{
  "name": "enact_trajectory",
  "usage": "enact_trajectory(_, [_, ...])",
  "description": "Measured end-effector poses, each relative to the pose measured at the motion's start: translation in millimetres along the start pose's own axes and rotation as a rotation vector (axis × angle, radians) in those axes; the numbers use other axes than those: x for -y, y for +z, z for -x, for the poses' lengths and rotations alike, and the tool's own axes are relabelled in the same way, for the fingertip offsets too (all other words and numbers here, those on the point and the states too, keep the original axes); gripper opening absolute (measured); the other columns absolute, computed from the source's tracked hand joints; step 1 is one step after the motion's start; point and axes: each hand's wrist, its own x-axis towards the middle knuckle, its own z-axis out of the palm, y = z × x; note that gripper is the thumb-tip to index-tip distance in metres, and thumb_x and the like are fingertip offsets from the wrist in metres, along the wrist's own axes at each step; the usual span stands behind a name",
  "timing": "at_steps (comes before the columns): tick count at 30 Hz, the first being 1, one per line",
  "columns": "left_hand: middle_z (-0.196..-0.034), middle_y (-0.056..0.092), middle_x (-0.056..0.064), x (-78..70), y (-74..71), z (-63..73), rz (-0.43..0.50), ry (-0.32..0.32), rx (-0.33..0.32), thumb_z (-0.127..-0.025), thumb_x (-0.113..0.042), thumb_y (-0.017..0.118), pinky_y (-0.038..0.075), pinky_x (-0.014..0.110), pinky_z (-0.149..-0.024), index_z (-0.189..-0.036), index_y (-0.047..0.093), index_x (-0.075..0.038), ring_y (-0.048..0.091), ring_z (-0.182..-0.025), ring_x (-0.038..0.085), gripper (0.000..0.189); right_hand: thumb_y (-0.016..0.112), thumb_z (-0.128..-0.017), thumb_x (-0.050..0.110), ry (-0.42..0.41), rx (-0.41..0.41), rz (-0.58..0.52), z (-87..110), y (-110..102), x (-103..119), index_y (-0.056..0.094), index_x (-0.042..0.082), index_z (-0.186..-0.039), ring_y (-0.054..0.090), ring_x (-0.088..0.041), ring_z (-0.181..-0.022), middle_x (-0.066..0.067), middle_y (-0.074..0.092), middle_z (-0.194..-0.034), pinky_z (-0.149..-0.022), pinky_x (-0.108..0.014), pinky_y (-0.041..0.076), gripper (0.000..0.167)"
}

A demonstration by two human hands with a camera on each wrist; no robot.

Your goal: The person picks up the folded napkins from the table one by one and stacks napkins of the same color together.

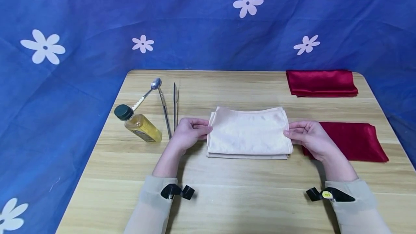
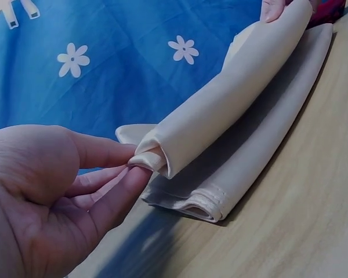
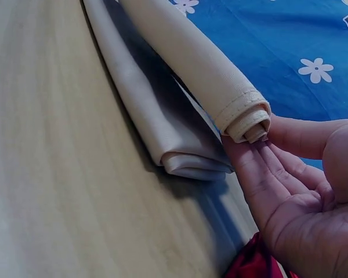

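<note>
Both hands hold a folded cream satin cloth [image 1: 248,131] by its two short ends. My left hand [image 1: 191,133] pinches the left end between thumb and fingers, and in the left wrist view that hand [image 2: 64,191] grips the rolled-looking folded edge. At the opposite end my right hand [image 1: 308,136] pinches it the same way; the right wrist view shows its fingers [image 3: 290,145] at the layered fold. Beneath the lifted part, another folded cream layer [image 2: 261,168] lies on the wooden table, with a gap between them.
Two folded dark red satin cloths lie to the right, one at the back [image 1: 321,83] and one [image 1: 354,142] partly behind my right hand. Left stand a bottle of yellow liquid [image 1: 144,128], a long-handled spoon [image 1: 156,83] and metal tongs [image 1: 176,104]. A blue flowered curtain [image 1: 195,21] hangs behind the table [image 1: 227,194].
</note>
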Motion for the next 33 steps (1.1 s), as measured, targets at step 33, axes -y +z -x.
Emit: enact_trajectory(33, [-0.089,0.075,0.015,5.3,-1.9,-13.4,-0.136,-0.087,0.0,-0.093,-0.009,0.083,0.065,0.031,-0.069,-0.105,0.072,0.005,0.071,-0.069,0.02,0.021,0.072,-0.101,0.004,0.117,-0.012,0.193,-14.1,-1,5,0.058,-0.023,-0.127,0.074,-0.013,-0.079,-0.007,0.078,-0.097,-0.076,-0.032,0.066,0.04])
